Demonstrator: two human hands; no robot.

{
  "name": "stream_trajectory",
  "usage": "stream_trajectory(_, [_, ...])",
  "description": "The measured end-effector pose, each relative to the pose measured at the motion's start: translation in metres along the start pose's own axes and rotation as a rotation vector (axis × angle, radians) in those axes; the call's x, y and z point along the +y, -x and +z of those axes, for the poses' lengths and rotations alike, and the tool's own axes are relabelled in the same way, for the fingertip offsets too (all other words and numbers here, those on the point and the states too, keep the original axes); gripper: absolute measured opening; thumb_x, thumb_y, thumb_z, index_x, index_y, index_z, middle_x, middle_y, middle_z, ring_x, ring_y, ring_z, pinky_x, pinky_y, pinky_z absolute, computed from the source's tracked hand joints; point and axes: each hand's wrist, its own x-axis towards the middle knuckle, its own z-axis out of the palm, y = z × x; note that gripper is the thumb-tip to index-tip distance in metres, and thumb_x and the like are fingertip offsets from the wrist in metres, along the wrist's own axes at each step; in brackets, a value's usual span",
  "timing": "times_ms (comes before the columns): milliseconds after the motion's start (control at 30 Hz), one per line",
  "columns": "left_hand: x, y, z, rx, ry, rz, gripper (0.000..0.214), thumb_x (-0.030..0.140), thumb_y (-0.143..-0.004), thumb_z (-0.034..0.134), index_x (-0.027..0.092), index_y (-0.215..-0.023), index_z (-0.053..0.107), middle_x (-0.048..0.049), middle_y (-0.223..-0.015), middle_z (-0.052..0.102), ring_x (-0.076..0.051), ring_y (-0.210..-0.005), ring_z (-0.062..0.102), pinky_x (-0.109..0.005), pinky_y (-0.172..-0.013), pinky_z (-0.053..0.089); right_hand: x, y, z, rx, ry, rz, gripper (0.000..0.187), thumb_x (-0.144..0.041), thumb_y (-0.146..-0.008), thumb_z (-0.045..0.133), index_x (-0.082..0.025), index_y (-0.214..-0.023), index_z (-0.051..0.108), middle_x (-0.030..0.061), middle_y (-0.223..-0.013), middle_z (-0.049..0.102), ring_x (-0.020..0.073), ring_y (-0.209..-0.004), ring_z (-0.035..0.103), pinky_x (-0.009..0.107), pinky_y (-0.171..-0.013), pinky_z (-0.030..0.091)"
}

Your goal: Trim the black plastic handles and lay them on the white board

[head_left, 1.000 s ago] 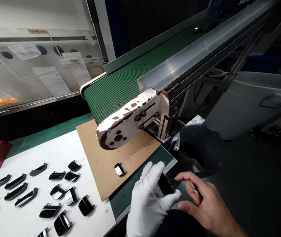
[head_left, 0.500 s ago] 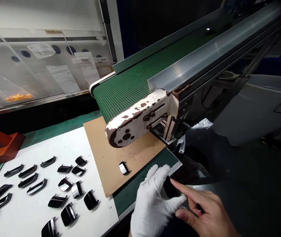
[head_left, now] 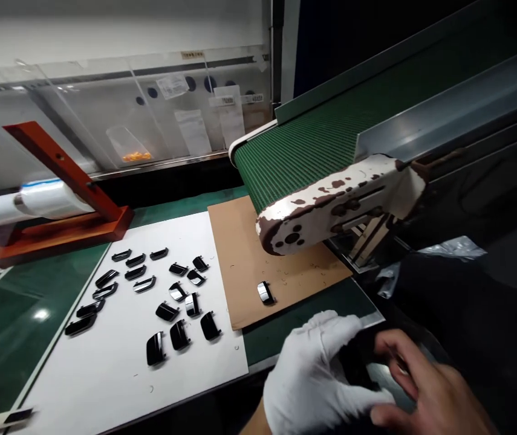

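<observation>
My left hand (head_left: 317,374), in a white glove, is curled round a small glossy black plastic part (head_left: 353,368) at the table's front right corner. My bare right hand (head_left: 425,393) touches the same part from the right with bent fingers. What else the right hand pinches, if anything, I cannot make out. One loose black part (head_left: 265,292) lies on the brown cardboard sheet (head_left: 244,266). Several similar black parts (head_left: 172,302) are laid out on the white sheet (head_left: 117,362) to the left.
A green conveyor belt (head_left: 312,145) ends above the cardboard, its chipped white end cover (head_left: 335,202) overhanging. A red wooden stand (head_left: 72,199) holds a film roll (head_left: 26,199) at back left. Clear panels with labels line the back. A black bag (head_left: 458,296) lies right.
The view has swung left, bringing the red stand and film roll into sight. Both hands stay together at the table corner and sit lower in the picture, the right fingers curling onto the part.
</observation>
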Motion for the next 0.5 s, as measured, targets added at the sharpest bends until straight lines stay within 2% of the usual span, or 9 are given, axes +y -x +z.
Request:
stream_trajectory(100, [0.011,-0.002,-0.007,-0.040,0.106,-0.003,0.054,0.043,-0.067,0.084,0.022,-0.114,0.070,-0.0060,-0.095,0.068,-0.023,-0.087,0.066,-0.031,-0.084,0.057,-0.017,-0.014,-0.016,-0.114,0.096,-0.024,0.082,-0.095,-0.063,0.030,-0.022,-0.092,0.054,0.0031,-0.059,0.061,0.0226,-0.047,0.061,0.029,-0.042,0.046])
stream_trajectory(233, [0.018,-0.003,-0.009,-0.010,0.183,-0.022,0.064,0.044,-0.062,0.088,0.022,-0.119,0.069,-0.0078,-0.109,0.068,-0.027,-0.100,0.065,-0.033,-0.090,0.055,-0.031,-0.022,-0.023,-0.185,0.204,-0.058,0.092,-0.098,-0.060,0.017,-0.019,-0.087,0.056,0.0079,-0.062,0.062,0.0270,-0.053,0.063,0.036,-0.054,0.050])
stream_trajectory(400, [0.017,-0.002,-0.006,-0.022,0.235,-0.050,0.067,0.030,-0.056,0.092,0.020,-0.118,0.068,-0.0069,-0.109,0.069,-0.027,-0.099,0.066,-0.032,-0.090,0.056,-0.033,-0.020,-0.024,-0.197,0.256,-0.033,0.100,-0.100,-0.056,0.016,-0.015,-0.088,0.060,0.0107,-0.066,0.064,0.0313,-0.057,0.065,0.040,-0.054,0.049])
stream_trajectory(500, [0.015,-0.001,-0.007,-0.027,0.206,-0.060,0.066,0.031,-0.056,0.092,0.022,-0.118,0.069,-0.0064,-0.111,0.070,-0.028,-0.101,0.067,-0.032,-0.092,0.056,-0.032,-0.019,-0.023,-0.213,0.266,0.003,0.106,-0.100,-0.055,0.016,-0.013,-0.094,0.061,0.0117,-0.070,0.064,0.0345,-0.060,0.066,0.045,-0.057,0.050])
